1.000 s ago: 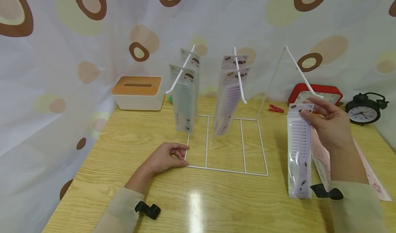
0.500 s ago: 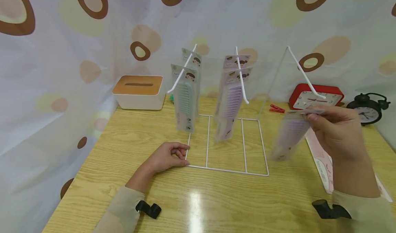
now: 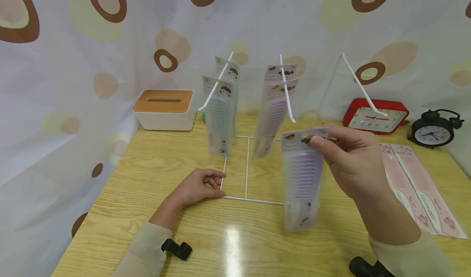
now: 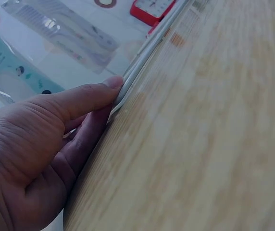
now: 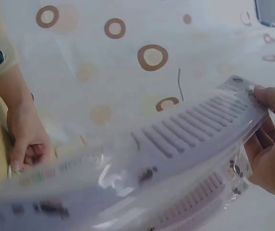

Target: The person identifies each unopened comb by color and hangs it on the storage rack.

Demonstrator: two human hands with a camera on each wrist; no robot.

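In the head view, my left hand [image 3: 198,187] pinches the front left corner of a white wire display rack [image 3: 247,170] low at the table. The left wrist view shows the thumb of that hand lying on the wire. My right hand [image 3: 355,158] pinches the top card of a bagged purple comb [image 3: 303,179], which hangs in front of the rack's right part and hides some of its base. Bagged green combs [image 3: 218,121] hang from the left hook. Bagged purple combs [image 3: 276,117] are on the middle hook, while the right hook [image 3: 360,84] bears nothing.
Bagged pink combs [image 3: 402,183] lie on the table at the right. Behind them are a red clock [image 3: 377,115] and a black alarm clock [image 3: 432,132]. A tissue box [image 3: 163,109] stands back left, before a patterned curtain [image 3: 125,64].
My right hand has carried the purple comb leftward from beside the pink combs to the front of the rack. The comb swung on the way. My left hand has stayed at the corner.
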